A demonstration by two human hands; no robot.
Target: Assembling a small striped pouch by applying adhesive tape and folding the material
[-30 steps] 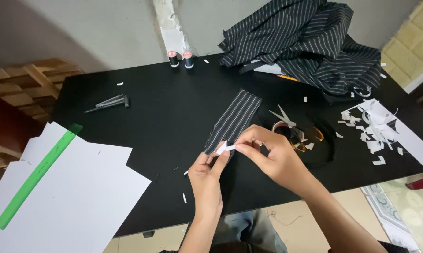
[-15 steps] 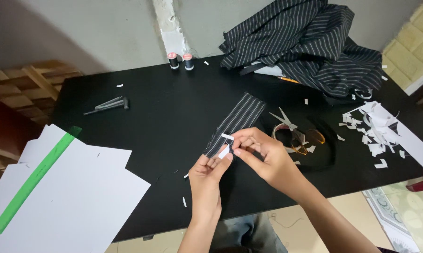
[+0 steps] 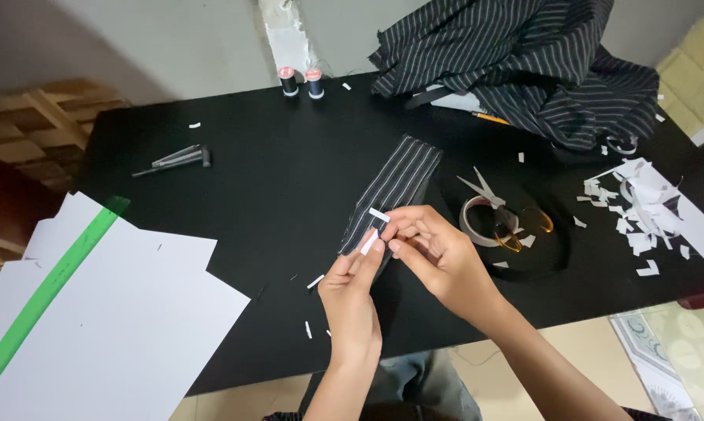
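Here, your left hand [image 3: 352, 284] and right hand [image 3: 438, 253] meet above the near end of a narrow folded strip of black, white-pinstriped cloth [image 3: 391, 191], which lies on the black table top [image 3: 274, 210] near its middle, running from the near left to the far right. Your left fingertips are closed on a small white strip of tape or paper [image 3: 369, 242]; your right fingers pinch a second small white piece [image 3: 378, 214] just above it, both touching or just over the cloth. Whether either piece already sticks to the cloth cannot be told.

Risk: the pieces are tiny and light, so a loosened pinch could drop one among the white scraps [image 3: 314, 281] scattered at the near edge, where it would be hard to tell apart. A tug could also drag the loose cloth strip askew, since nothing pins it down.

Surroundings: just right of your right hand lie silver scissors with amber handles [image 3: 496, 210] across a white roll of tape [image 3: 477, 222]; their blades point toward the cloth and crowd that side. Farther right sits a heap of white paper cuttings [image 3: 636, 210]. At the far right is a large bundle of the same striped fabric [image 3: 523, 62]. Two thread spools [image 3: 301, 80] stand at the far edge, and a small dark metal tool [image 3: 176, 158] lies at the far left. Large white paper sheets [image 3: 118, 320] with a green ruler [image 3: 48, 288] overhang the near left corner, well apart.
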